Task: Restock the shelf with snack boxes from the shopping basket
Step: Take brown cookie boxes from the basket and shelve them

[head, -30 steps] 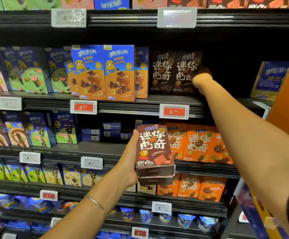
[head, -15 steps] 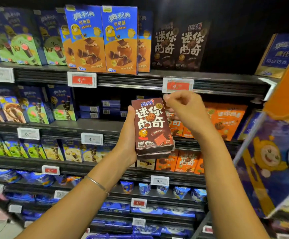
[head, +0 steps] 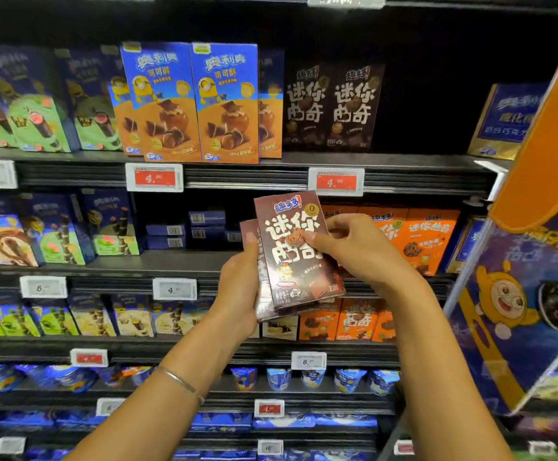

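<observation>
A small stack of brown cookie boxes is held upright in front of the shelves. My left hand (head: pixel 241 287) grips the stack from its left side and bottom. The front brown box (head: pixel 296 251) is pinched by my right hand (head: pixel 354 247), thumb on its face and fingers behind its right edge. A second brown box (head: pixel 250 227) shows behind it on the left. Two matching brown boxes (head: pixel 332 108) stand on the upper shelf (head: pixel 387 161), with dark open room to their right. The shopping basket is out of view.
Blue-and-orange snack boxes (head: pixel 191 101) stand left of the brown ones. Orange cookie boxes (head: pixel 417 237) fill the middle shelf behind my hands. A hanging promotional sign (head: pixel 530 294) juts out at the right. Red price tags (head: pixel 336 182) line the shelf edge.
My right hand came back from the upper shelf and down to the stack, and now pinches the front box. The view shifted down, then up a little.
</observation>
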Tool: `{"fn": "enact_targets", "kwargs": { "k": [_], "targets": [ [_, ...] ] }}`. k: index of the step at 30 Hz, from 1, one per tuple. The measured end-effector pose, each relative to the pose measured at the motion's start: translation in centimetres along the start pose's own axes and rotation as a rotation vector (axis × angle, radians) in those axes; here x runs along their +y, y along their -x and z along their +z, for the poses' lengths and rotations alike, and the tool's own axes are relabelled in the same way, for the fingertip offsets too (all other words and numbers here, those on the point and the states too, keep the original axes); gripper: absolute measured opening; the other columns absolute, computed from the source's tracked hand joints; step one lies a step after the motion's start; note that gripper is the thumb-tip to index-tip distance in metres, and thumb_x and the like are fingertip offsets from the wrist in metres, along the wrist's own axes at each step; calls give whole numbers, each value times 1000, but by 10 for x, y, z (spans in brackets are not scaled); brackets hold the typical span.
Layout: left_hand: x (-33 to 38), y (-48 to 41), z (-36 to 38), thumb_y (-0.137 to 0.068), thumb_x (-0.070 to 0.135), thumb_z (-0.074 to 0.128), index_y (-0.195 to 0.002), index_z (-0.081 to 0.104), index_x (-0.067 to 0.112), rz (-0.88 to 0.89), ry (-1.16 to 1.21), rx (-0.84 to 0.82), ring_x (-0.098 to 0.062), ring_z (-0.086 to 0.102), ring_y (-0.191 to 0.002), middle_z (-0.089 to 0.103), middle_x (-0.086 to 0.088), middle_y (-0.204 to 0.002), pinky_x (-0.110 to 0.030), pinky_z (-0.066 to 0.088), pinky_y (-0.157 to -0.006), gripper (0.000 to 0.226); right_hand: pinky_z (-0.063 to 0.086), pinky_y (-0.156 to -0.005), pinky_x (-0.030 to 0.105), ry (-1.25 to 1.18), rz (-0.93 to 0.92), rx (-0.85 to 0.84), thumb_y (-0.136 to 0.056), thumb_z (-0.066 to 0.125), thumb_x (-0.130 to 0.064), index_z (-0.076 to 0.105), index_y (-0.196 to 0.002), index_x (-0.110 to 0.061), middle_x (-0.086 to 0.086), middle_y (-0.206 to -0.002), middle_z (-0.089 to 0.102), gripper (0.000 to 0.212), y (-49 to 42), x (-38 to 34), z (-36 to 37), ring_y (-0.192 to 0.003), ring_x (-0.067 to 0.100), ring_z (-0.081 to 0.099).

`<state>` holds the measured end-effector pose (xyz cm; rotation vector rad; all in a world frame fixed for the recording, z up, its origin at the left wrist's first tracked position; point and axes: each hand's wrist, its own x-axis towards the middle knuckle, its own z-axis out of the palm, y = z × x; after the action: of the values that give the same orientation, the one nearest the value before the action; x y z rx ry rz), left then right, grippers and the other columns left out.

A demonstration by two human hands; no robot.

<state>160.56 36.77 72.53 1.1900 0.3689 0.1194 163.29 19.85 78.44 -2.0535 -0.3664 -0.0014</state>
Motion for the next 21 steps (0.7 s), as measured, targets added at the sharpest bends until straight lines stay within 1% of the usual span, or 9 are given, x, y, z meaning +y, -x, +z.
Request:
{"fn": "enact_targets", "kwargs": {
  "k": [2,5,7,9,12,15,16,18,21],
  "targets": [
    [1,-3,3,-106,57,49,-111,74,16,5,-6,-2,-30,81,-83,83,-8,-94,-47,66,-76,48,58,-89,47,30,-18,26,-91,73,-44,70,-108,-19,3,-100,75,31,3,-6,-8,-93,19,72],
    [3,-3,9,-104,59,51,-114,73,16,-18,29,-16,-35,80,-88,82,-11,-98,-59,63,-87,50,58,-79,36,52,-63,49,-90,73,-42,70,-113,-20,-4,-98,74,32,11,-15,-21,-88,12,71],
    [3,-2,13,-103,61,50,-113,74,17,-16,19,-23,-35,80,-88,82,-10,-98,-61,62,-89,51,53,-69,25,23,-117,67,-90,74,-40,72,-108,-23,-6,-95,76,25,14,-18,-34,-83,7,72],
    [4,-2,15,-103,62,51,-113,75,17,-12,3,-34,-36,79,-93,82,-10,-100,-62,61,-91,51,49,-63,21,-31,-181,100,-91,73,-36,74,-103,-23,-4,-95,76,17,14,-25,-48,-81,5,71],
    [3,-3,18,-102,61,53,-114,75,13,-13,-1,-46,-42,75,-104,79,-17,-109,-65,57,-97,54,52,-63,26,-144,-255,239,-94,71,-31,73,-104,-20,-1,-99,77,15,4,-33,-76,-87,9,73],
    [1,-6,21,-103,57,54,-114,73,14,10,-18,-54,-32,80,-90,82,-9,-100,-56,62,-90,48,56,-64,23,-215,-322,421,-96,69,-27,71,-109,-19,-9,-100,76,15,-21,-36,-104,-92,4,73],
    [0,-8,23,-104,56,55,-113,73,15,16,-29,-56,-31,80,-88,82,-8,-99,-56,62,-90,46,59,-67,26,-236,-329,495,-96,69,-27,70,-112,-16,-8,-104,75,19,-33,-34,-113,-93,5,73],
    [0,-10,26,-105,52,56,-114,74,16,26,-42,-54,-32,80,-92,82,-8,-101,-60,59,-96,41,62,-74,35,-261,-320,631,-97,68,-25,67,-118,-12,-4,-109,73,24,-59,-30,-128,-95,7,73],
    [0,-13,32,-106,48,58,-113,74,16,41,-47,-48,-35,77,-102,81,-9,-105,-62,55,-102,37,62,-82,36,-213,-288,769,-97,67,-23,63,-125,-10,2,-118,71,31,-98,-22,-139,-103,13,71]
  ]
}}
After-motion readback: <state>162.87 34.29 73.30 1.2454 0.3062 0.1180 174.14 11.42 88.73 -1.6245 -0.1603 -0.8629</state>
